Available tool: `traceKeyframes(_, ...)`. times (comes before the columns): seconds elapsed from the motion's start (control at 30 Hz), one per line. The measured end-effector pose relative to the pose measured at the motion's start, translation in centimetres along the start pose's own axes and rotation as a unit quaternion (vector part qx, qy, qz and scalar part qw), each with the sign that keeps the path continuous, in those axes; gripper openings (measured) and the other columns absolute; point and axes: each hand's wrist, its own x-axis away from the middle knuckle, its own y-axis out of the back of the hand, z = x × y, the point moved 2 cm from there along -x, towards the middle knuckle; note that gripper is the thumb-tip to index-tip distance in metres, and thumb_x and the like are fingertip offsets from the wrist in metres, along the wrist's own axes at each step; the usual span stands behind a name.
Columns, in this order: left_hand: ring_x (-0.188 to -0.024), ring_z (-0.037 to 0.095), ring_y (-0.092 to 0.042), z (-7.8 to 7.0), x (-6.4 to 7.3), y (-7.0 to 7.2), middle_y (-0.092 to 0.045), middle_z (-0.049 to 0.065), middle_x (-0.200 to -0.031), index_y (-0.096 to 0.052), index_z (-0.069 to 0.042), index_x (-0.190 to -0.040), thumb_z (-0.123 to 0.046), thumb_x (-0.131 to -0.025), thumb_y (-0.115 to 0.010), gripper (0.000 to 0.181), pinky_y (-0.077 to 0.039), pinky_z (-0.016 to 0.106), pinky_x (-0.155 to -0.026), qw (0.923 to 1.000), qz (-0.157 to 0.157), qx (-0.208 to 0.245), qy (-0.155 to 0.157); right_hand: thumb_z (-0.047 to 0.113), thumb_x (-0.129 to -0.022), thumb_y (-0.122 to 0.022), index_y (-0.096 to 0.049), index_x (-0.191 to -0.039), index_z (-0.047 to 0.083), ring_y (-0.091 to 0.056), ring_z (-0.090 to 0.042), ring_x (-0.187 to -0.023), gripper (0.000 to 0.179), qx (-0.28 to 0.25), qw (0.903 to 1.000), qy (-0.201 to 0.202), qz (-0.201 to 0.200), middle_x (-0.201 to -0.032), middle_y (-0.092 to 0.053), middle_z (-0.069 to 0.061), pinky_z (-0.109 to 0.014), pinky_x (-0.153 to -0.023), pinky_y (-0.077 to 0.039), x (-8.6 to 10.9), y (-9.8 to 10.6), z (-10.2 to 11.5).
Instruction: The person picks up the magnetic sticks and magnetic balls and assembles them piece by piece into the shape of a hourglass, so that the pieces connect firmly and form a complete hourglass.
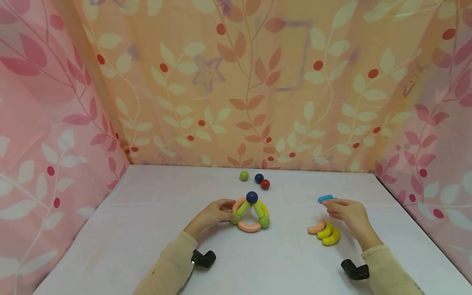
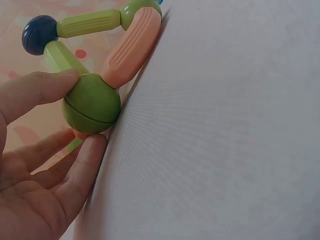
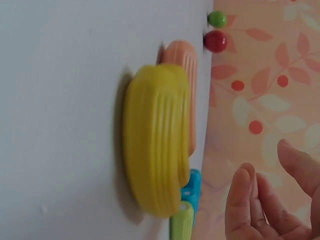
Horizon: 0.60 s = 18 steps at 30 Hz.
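My left hand [image 1: 211, 216] pinches the left green ball [image 2: 92, 104] of a magnetic ball-and-stick frame. The frame has a navy ball [image 1: 252, 197] on top, light green straight sticks sloping down, and curved peach and yellow sticks around its base, with another green ball [image 1: 264, 221] at the right. My right hand [image 1: 349, 216] hovers beside a blue stick [image 1: 325, 198], thumb and fingers apart with nothing between them in the right wrist view. Two yellow curved sticks [image 1: 330, 237] and a peach curved stick [image 1: 316, 227] lie in front of it. A light green stick [image 3: 182, 220] is partly hidden behind the yellow one.
At the back of the white table [image 1: 155, 192] lie a loose green ball [image 1: 244, 175], a navy ball [image 1: 259, 178] and a red ball [image 1: 265, 184]. Patterned curtains [image 1: 236, 102] enclose the back and both sides.
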Motion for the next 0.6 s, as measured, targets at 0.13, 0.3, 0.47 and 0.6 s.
traceKeyframes(0.13,-0.117,0.022,-0.062,0.0,0.0,0.0,-0.061,0.011,-0.135,-0.055,-0.007,-0.139,-0.014,-0.080,-0.082,0.066,-0.054,0.036,-0.098,1.0000,0.000,-0.001,0.002,0.045,-0.094,-0.066,-0.048,-0.137,-0.014,-0.071,-0.004,-0.083,0.075,-0.027,0.9996,-0.003,-0.009,-0.098,-0.073,0.001,-0.025,-0.082,-0.060,-0.3,0.9,-0.6)
traceKeyframes(0.3,-0.117,0.024,-0.062,-0.2,0.2,-0.1,-0.064,0.013,-0.130,-0.055,-0.006,-0.139,-0.011,-0.079,-0.082,0.065,-0.055,0.036,-0.096,0.9999,-0.009,-0.007,0.002,0.045,-0.093,-0.067,-0.042,-0.140,-0.015,-0.069,0.001,-0.078,0.080,-0.054,0.9981,-0.027,0.009,-0.089,-0.072,0.009,-0.019,-0.076,-0.059,-0.9,1.9,-1.5)
traceKeyframes(0.47,-0.115,0.023,-0.061,-0.3,0.2,-0.2,-0.064,0.012,-0.130,-0.056,-0.009,-0.138,-0.013,-0.079,-0.083,0.065,-0.055,0.037,-0.096,0.9997,-0.016,-0.010,0.016,0.044,-0.093,-0.068,-0.034,-0.144,-0.017,-0.072,-0.002,-0.074,0.086,-0.091,0.9938,-0.062,0.016,-0.081,-0.073,0.010,-0.019,-0.074,-0.059,-1.6,2.5,-1.9)
traceKeyframes(0.6,-0.114,0.022,-0.061,-0.2,0.1,-0.1,-0.063,0.012,-0.132,-0.056,-0.010,-0.138,-0.015,-0.078,-0.084,0.066,-0.054,0.037,-0.096,0.9996,-0.016,-0.012,0.020,0.046,-0.092,-0.067,-0.030,-0.146,-0.017,-0.073,-0.004,-0.072,0.090,-0.090,0.9913,-0.095,0.007,-0.076,-0.072,0.011,-0.019,-0.073,-0.059,-2.1,2.8,-2.3)
